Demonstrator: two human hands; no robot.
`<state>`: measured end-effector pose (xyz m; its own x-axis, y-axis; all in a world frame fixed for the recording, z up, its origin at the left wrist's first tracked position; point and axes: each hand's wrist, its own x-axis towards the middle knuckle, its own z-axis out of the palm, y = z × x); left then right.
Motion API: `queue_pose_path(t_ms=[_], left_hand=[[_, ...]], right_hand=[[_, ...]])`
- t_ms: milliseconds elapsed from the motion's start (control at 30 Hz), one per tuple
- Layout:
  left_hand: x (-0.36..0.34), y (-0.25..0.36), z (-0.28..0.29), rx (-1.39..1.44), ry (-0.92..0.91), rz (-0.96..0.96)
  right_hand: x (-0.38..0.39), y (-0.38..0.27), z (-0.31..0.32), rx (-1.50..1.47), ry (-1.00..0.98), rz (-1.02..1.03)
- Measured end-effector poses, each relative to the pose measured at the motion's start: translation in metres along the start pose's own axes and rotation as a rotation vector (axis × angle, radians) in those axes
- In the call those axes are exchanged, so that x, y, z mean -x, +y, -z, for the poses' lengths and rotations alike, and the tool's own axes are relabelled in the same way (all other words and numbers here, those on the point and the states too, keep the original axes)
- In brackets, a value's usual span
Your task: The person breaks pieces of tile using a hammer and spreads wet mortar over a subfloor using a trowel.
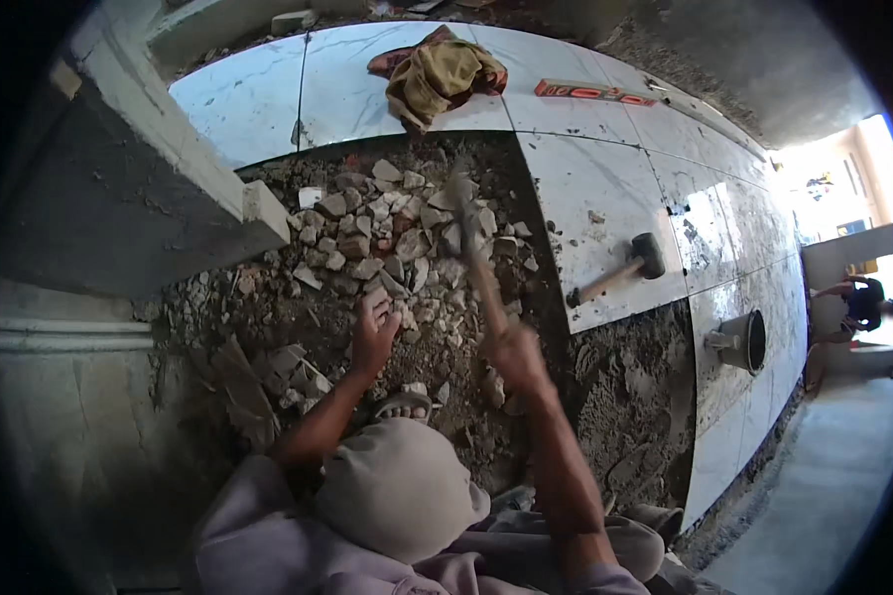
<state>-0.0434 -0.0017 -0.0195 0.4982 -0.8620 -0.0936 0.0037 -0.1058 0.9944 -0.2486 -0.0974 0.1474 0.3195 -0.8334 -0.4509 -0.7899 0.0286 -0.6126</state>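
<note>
One wooden-handled tool slanted up over a patch of broken stones, its far end among the upper stones and too blurred for its exact shape, or any contact with them, to be told. The right hand gripped the lower part of the handle, its fingers wrapped tightly round the wood. Left of it, the left hand was low at the near edge of the heap, palm inward, its fingers half curled; whether they had hold of a stone could not be told. Grey, white and a few reddish pieces lay loose around both hands on dark, crumbly soil. Just below the left hand, toes showed in a sandal on the rubble.

To the right, white tiles bordered the stone patch, with specks of dirt scattered over them. A mallet lay on the nearest tile, its black head pointing away from the heap and its handle toward it. Below that tile spread rough grey mortar, and beyond it a bucket was on the tiling. Along the far side, a crumpled brown cloth lay on the tiles above the stones, with a red spirit level to its right. A concrete ledge jutted in from the left. Far off at the right edge, another person in dark clothing was near a bright opening.
</note>
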Motion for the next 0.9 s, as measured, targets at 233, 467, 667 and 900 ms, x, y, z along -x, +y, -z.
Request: queue_pose_path(t_ms=[233, 467, 667, 900], left_hand=[[0.021, 0.005, 0.023, 0.023, 0.024, 0.073], [0.003, 0.001, -0.009, 0.065, -0.008, -0.034], [0.014, -0.009, 0.030, 0.041, 0.052, 0.054], [0.016, -0.005, 0.020, 0.084, 0.036, 0.069]], right_hand=[[0.008, -0.152, 0.119, -0.861, 0.503, 0.934], [-0.094, 0.097, -0.070, -0.344, -0.128, -0.379], [-0.036, -0.033, 0.005, -0.478, 0.082, 0.066], [-0.019, -0.143, 0.164, -0.812, 0.638, 1.212]])
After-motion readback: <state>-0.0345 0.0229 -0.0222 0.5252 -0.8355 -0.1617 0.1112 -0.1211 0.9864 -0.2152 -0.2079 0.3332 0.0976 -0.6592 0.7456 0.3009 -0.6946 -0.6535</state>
